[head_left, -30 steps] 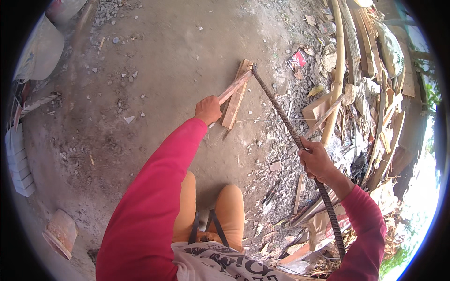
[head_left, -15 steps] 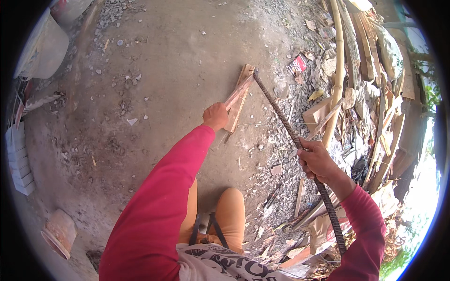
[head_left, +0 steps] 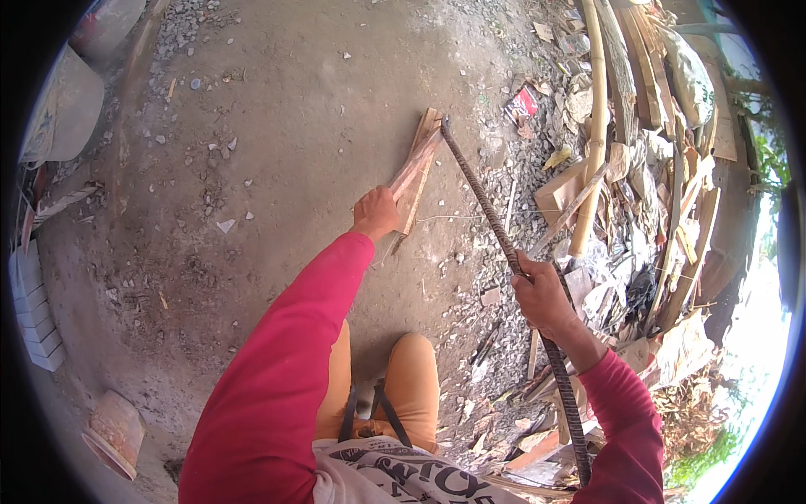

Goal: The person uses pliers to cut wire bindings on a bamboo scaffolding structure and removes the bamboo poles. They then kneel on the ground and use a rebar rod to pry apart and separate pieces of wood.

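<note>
My left hand (head_left: 375, 212) is closed around the near end of a reddish strip of wood (head_left: 415, 170). That strip slants across a short wooden board (head_left: 410, 213) lying on the dirt ground. In my right hand (head_left: 544, 298) is a long ribbed steel bar (head_left: 478, 187), gripped around its middle with the fingers wrapped. The bar's bent-looking far tip sits at the far end of the board, by the strip's end; whether it touches the wood I cannot tell. Its near end runs back alongside my right forearm.
Scrap wood, cardboard and litter pile up on the right, with a bamboo pole (head_left: 598, 126) along it. A thin string (head_left: 453, 218) crosses the gravel. On the left are a pale bucket (head_left: 74, 109), stacked white blocks (head_left: 35, 311) and a dirty pot (head_left: 115, 430).
The view has shifted a little. My right hand and the near part of the steel bar have swung slightly left, while the far tip stays by the board. My left hand keeps its grip.
</note>
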`<state>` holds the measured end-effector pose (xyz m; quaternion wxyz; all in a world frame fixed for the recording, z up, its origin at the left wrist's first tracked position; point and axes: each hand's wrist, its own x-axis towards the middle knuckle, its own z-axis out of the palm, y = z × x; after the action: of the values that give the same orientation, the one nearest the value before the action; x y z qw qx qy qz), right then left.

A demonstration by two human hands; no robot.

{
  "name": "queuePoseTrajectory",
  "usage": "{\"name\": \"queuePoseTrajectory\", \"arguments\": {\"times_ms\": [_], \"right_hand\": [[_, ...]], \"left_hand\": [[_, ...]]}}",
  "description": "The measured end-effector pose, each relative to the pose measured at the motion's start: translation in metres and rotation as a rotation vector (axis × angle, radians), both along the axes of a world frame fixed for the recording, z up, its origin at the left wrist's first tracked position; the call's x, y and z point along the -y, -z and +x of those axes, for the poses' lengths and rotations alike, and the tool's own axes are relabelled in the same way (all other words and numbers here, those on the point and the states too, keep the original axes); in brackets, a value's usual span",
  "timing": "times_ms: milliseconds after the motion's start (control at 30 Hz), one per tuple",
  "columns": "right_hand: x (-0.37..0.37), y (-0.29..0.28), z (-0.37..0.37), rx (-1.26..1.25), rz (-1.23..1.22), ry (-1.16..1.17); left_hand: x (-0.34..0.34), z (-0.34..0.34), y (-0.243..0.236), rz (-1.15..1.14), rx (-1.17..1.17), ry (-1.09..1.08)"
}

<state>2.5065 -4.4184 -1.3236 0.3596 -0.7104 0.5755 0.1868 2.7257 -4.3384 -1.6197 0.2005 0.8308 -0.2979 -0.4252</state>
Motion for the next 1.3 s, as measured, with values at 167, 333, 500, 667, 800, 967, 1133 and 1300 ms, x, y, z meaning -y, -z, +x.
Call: {"name": "queuePoseTrajectory", "arguments": {"times_ms": [167,333,500,667,800,967,1133,1300], "right_hand": [[-0.018,0.017,-0.009,0.059,-0.116,-0.133],[-0.039,0.010,-0.008,0.037,-0.158,-0.190],[-0.037,0.010,0.009,0.033,-0.123,-0.109],[-0.073,0.076,-0.033,0.057,-0.313,-0.081],[-0.086,0.109,-0.048,0.287,-0.343,0.011],[-0.109,0.134,-0.052,0.147,-0.356,0.018],[-0.113,0.175,-0.085,0.179,-0.397,0.056],[-0.128,0.217,-0.098,0.149,-0.384,0.091]], "left_hand": [[-0.005,0.004,0.006,-0.039,-0.005,0.011],[-0.010,0.003,0.020,-0.073,0.004,0.018],[-0.002,0.014,0.023,-0.073,0.020,0.049],[0.009,0.018,0.032,-0.090,-0.002,0.106],[0.006,0.021,0.054,-0.134,0.092,0.162],[0.013,0.018,0.056,-0.123,0.124,0.177],[0.015,0.012,0.059,-0.105,0.142,0.198],[0.020,0.005,0.072,-0.168,0.221,0.189]]}}
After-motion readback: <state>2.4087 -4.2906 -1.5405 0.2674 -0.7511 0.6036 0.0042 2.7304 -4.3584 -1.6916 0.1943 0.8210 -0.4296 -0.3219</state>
